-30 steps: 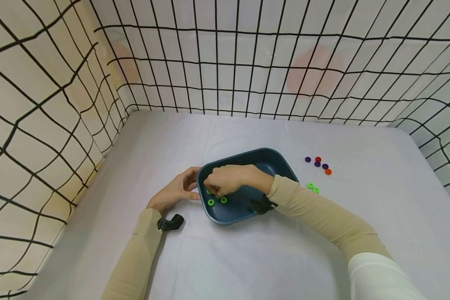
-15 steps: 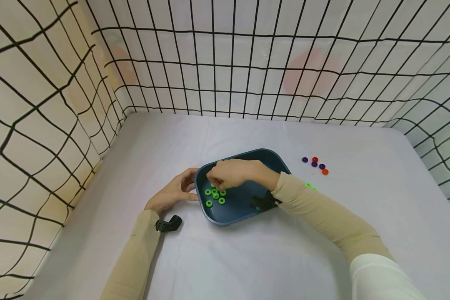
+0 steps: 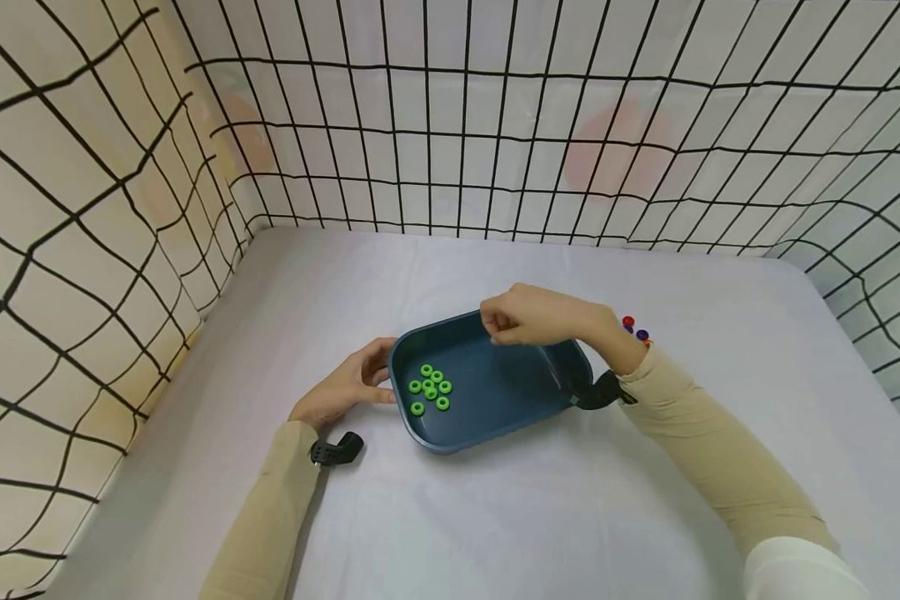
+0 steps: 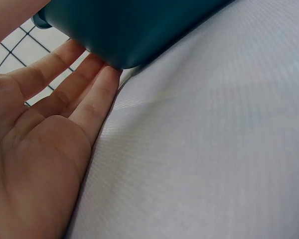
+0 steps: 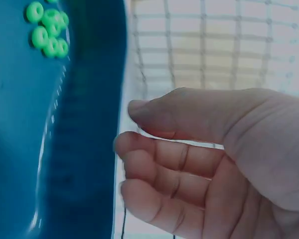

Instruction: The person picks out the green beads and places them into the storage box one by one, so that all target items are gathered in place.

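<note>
A dark blue plastic tray (image 3: 495,392) lies on the white cloth, several small green rings (image 3: 428,386) loose on its floor at the left end. My left hand (image 3: 345,383) touches the tray's left end, its fingers nearly straight against the outer wall in the left wrist view. Above the tray's far rim is my right hand (image 3: 532,317). Its fingers (image 5: 159,159) are loosely bent, and the right wrist view shows nothing held between them and the thumb. Right of the tray lie red (image 3: 628,321) and purple rings (image 3: 642,335), partly hidden by the right forearm.
A black net (image 3: 450,133) stands along the back and sides of the cloth-covered table (image 3: 450,517). A black wrist camera (image 3: 600,390) on the right arm overlaps the tray's right end. Another camera (image 3: 337,450) sits by the left wrist.
My right hand has lifted from the green rings and moved right to the far rim. More green rings show in the tray than a second ago. My left hand has stayed put.
</note>
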The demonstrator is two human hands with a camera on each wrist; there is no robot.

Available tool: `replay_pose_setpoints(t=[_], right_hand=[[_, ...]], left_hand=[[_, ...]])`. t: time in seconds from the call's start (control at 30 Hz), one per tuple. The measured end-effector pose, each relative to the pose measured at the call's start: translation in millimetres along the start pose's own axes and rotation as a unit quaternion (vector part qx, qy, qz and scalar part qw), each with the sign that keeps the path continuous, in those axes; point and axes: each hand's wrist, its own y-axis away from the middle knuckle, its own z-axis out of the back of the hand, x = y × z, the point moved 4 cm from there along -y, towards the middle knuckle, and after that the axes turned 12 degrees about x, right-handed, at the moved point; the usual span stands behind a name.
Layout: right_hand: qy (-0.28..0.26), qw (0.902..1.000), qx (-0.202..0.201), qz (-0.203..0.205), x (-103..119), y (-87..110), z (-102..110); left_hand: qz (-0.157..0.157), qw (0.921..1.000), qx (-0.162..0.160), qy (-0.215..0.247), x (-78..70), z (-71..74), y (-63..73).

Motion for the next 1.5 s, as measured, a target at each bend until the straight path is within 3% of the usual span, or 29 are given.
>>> replay_pose_setpoints(t=[0.13,0.33,0.47,0.7,1.07,1.5], right_hand=[[-0.059,0.9955,-0.069,-0.026,-22,40.3,1],[-0.098,0.9753,-0.166,-0.108,-58,95.8,-10],[-0.116,0.9645,-0.184,-0.15,-78,117.4,-34],[-0.141,0.9527,-0.199,-0.181,-99,145.4,-76],[-0.162,0.9393,-0.209,-0.219,-111,164.4,-111],[-0.168,0.931,-0.208,-0.249,-116,163.1,-125]], left_hand=[[-0.004,1.0,0.001,-0.003,-1.3,1.6,-1.6],[-0.007,1.0,-0.001,-0.003,-0.8,4.4,-1.9],[-0.012,0.9999,-0.002,-0.005,-1.7,6.3,-1.5],[-0.012,0.9999,0.0,-0.002,-3.2,6.4,-0.7],[-0.004,1.0,-0.002,0.005,-1.0,3.1,1.2],[0.0,0.9999,-0.002,0.01,0.7,1.0,0.4]])
